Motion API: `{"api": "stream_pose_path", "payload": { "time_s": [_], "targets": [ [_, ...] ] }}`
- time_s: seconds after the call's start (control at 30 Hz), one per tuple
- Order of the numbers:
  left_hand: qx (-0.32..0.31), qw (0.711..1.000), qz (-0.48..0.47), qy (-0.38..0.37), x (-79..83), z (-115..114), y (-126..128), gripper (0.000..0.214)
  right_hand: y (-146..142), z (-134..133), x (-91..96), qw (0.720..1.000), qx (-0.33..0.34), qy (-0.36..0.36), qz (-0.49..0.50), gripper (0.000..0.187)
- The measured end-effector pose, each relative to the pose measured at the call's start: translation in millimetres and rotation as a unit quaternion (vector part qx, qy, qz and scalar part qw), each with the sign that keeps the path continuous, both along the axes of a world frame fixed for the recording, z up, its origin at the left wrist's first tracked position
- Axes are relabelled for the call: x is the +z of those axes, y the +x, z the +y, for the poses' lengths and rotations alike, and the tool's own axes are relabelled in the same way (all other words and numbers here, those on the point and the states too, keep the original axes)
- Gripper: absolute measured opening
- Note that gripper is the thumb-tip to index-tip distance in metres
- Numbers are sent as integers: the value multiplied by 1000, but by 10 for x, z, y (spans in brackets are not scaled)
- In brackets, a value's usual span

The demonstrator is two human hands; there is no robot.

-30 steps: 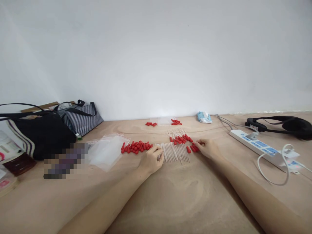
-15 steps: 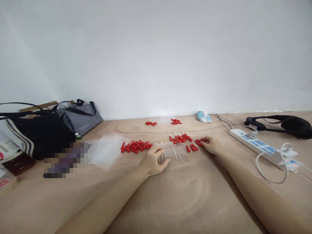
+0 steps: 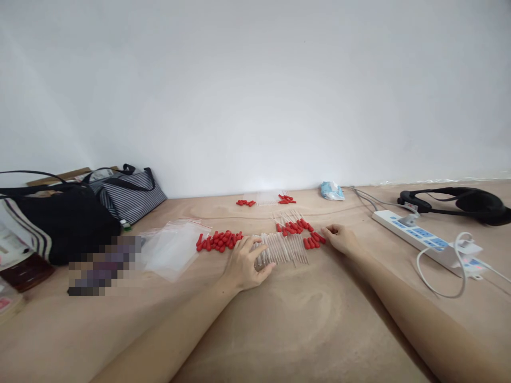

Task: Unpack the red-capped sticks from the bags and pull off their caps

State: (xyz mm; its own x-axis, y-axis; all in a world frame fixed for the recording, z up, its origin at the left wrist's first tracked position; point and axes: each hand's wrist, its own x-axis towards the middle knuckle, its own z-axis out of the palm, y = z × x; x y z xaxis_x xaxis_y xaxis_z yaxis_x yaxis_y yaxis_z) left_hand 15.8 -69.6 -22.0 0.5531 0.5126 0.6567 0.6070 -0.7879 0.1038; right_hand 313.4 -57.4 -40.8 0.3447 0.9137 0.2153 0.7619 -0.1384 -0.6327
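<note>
My left hand (image 3: 248,264) rests open, its fingers spread over the left end of a row of thin pale sticks (image 3: 281,248). Beside it on the left lies a pile of small red peg-like pieces (image 3: 217,242). To the right of the sticks, my right hand (image 3: 340,238) has its fingertips closed at the end of one red piece (image 3: 318,237). That piece lies beside a short row of several others (image 3: 310,243). Just behind are another red cluster (image 3: 295,227) and more pale sticks (image 3: 288,216).
Clear plastic bags (image 3: 171,250) lie left of the pile. Dark and striped bags (image 3: 131,194) stand further left. A white power strip (image 3: 415,234) with cables, a black headset (image 3: 451,205) and a blue-white packet (image 3: 332,191) are on the right. Further red pieces (image 3: 287,199) lie by the wall.
My right hand has moved a little left, bringing the red piece up against the short row. My left hand stays over the sticks, its fingers slightly more spread.
</note>
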Motion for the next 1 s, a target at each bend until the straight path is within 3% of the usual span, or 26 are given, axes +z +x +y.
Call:
{"api": "stream_pose_path", "payload": {
  "time_s": [0.17, 0.33, 0.53, 0.63, 0.73, 0.87, 1.0],
  "targets": [
    [18, 1000, 2, 10, 15, -15, -33, 34, -174, 225, 48, 999, 21, 30, -33, 34],
    [37, 999, 8, 9, 25, -14, -90, 36, -377, 398, 80, 996, -8, 43, -71, 27],
    [38, 999, -6, -10, 18, -75, -240, 46, -470, 293, 132, 994, -22, 80, -65, 26],
    [25, 1000, 0, -11, 9, -106, -373, 48, -579, 47, 119, 988, 79, 131, -29, 27],
    [15, 1000, 12, 2, 7, -109, -449, 47, -780, -266, 78, 952, 225, 201, -39, 20],
    [-31, 997, 46, 48, -7, -106, -402, 34, -1058, -548, 60, 931, 284, 221, -66, 15],
    [-57, 994, 44, 77, -41, -117, -321, 14, -1200, -600, 86, 923, 304, 223, -70, 14]
  ]
}}
